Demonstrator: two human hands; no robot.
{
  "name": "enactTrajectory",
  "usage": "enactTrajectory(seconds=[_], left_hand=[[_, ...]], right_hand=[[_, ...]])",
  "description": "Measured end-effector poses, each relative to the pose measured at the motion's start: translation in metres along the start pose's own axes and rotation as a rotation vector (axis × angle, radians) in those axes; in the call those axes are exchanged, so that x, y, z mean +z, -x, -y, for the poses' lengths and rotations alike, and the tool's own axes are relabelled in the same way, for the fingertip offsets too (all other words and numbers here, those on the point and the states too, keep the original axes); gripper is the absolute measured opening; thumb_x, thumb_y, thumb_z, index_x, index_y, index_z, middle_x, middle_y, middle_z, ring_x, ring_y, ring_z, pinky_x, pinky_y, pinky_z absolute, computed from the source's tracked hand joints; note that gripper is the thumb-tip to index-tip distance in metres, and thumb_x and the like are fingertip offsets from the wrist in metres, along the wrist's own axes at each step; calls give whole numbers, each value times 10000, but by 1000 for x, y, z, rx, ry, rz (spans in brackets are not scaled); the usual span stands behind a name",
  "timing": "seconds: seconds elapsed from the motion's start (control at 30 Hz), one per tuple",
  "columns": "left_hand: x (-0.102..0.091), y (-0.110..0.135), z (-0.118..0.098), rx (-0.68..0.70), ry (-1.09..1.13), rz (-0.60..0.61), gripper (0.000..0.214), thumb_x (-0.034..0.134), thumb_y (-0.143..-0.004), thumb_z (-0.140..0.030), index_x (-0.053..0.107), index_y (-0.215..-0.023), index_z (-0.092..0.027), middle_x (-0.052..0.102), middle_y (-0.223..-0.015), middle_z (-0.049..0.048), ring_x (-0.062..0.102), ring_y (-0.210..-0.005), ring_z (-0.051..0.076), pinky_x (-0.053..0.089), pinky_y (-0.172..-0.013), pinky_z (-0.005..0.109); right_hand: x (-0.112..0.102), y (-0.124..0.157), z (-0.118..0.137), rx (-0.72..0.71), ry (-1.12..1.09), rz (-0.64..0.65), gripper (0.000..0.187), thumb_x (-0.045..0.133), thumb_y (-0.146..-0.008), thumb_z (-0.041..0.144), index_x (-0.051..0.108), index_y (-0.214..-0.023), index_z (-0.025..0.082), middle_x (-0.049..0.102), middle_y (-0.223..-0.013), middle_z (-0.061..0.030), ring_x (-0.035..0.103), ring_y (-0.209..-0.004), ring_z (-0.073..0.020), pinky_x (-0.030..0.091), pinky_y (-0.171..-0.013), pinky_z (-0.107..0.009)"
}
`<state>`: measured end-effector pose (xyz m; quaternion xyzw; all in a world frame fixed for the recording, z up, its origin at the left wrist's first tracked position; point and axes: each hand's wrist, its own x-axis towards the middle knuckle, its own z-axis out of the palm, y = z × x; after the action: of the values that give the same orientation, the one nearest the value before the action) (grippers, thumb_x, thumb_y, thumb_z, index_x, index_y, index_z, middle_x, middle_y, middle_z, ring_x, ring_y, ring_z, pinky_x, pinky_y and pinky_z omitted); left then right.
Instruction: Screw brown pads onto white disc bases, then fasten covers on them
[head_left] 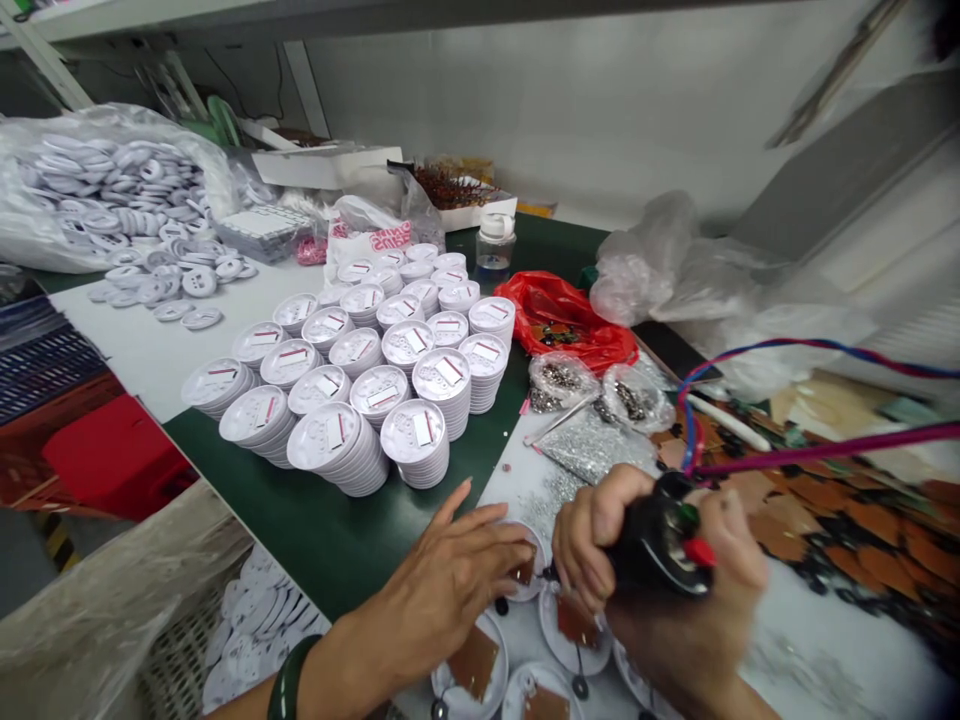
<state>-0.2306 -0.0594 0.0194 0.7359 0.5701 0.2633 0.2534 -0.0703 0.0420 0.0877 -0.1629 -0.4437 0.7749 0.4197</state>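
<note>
Closest in, my right hand (697, 610) is clamped around a black corded tool (660, 530), its tip angled left toward the white disc (526, 552) under my spread left hand (442, 590).

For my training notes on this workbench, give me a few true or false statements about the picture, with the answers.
The right hand grips a black handheld tool. True.

The left hand wears a wristwatch. False: its wrist wears a dark green bangle.

Stacks of white discs stand on a green work surface. True.

The red plastic bag lies at the far left, beside the big sack of discs. False: it lies to the right of the stacks, beside clear bags of small metal parts.

The left hand's fingers rest on a white disc with a brown patch. True.
</note>
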Motion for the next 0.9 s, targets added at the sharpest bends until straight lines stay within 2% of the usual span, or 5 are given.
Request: enactTrajectory(seconds=[0.13,0.3,0.57,0.77,0.9], left_hand=[[2,2,2,-49,13,59,337,672,-1001,-207,657,-1313,-333,634,-1455,-6,515,-1424,216,151,-1291,556],[11,0,-2,-46,-9,-54,293,711,-978,-313,687,-1270,-317,692,-1368,25,561,-1383,266,237,-1262,602],[25,-1,-12,-103,-24,-23,369,791,-905,-252,677,-1255,-222,663,-1416,76,496,-1438,309,189,-1272,625],[42,-1,-8,-92,-122,-97,495,684,-973,-199,559,-1449,-256,621,-1468,58,515,-1424,295,278,-1258,615],[44,1,-2,-21,-161,-157,349,635,-1005,-222,643,-1353,-231,664,-1416,45,539,-1403,298,354,-1235,591]], right_hand=[[4,-1,-15,-14,21,-32,509,580,-892,651,709,-677,208,535,-428,0,456,-377,-137,392,-416,-255],[-1,3,-25,7,52,-15,535,513,-934,663,700,-724,208,543,-454,3,470,-392,-141,385,-440,-266],[-7,8,-30,14,73,-46,549,488,-932,688,669,-724,212,527,-471,9,439,-402,-142,372,-455,-280],[-13,12,-40,79,81,88,559,441,-941,691,661,-757,211,510,-457,12,371,-378,-131,315,-415,-272],[-8,5,-17,-41,36,41,561,469,-934,681,689,-714,214,505,-437,10,425,-387,-142,384,-431,-278]])
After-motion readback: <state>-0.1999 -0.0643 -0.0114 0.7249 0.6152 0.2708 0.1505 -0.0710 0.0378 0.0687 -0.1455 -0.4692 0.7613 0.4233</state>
